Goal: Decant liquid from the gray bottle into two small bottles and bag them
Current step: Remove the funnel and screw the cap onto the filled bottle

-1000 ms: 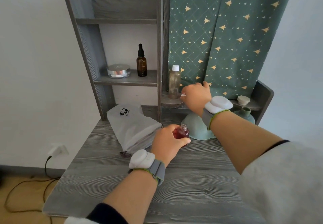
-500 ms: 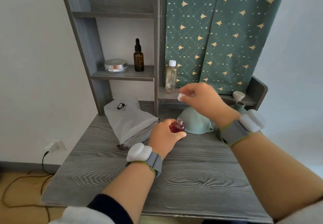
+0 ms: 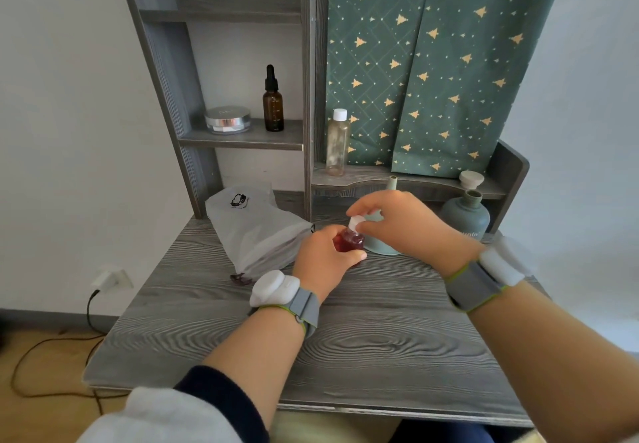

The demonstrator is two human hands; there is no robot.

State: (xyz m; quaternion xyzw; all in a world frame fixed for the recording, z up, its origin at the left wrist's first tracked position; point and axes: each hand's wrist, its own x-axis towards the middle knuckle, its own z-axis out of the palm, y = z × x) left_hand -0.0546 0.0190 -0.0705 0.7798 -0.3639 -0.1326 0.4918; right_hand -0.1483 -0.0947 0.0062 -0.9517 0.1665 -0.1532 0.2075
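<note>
A small bottle (image 3: 349, 241) filled with red liquid stands on the desk (image 3: 380, 332), gripped by my left hand (image 3: 323, 261). My right hand (image 3: 401, 221) pinches a small white cap (image 3: 356, 223) right over the bottle's neck. The gray bottle (image 3: 465, 216) stands uncapped at the right rear of the desk, its cap (image 3: 471, 178) on the low shelf behind it. A pale green funnel (image 3: 380, 245) sits upside down behind my hands. The translucent bag (image 3: 254, 231) lies to the left, with something dark red (image 3: 241, 278) showing at its near end.
A tall clear bottle (image 3: 337, 143) with a white cap stands on the low shelf. A brown dropper bottle (image 3: 273, 103) and a silver round tin (image 3: 228, 120) sit on the left shelf. A green patterned curtain (image 3: 432, 62) hangs behind. A wall socket (image 3: 112, 278) with a cable is at left.
My right hand took the white cap from the low shelf and brought it down onto the red bottle's neck. My left hand kept its hold on the bottle.
</note>
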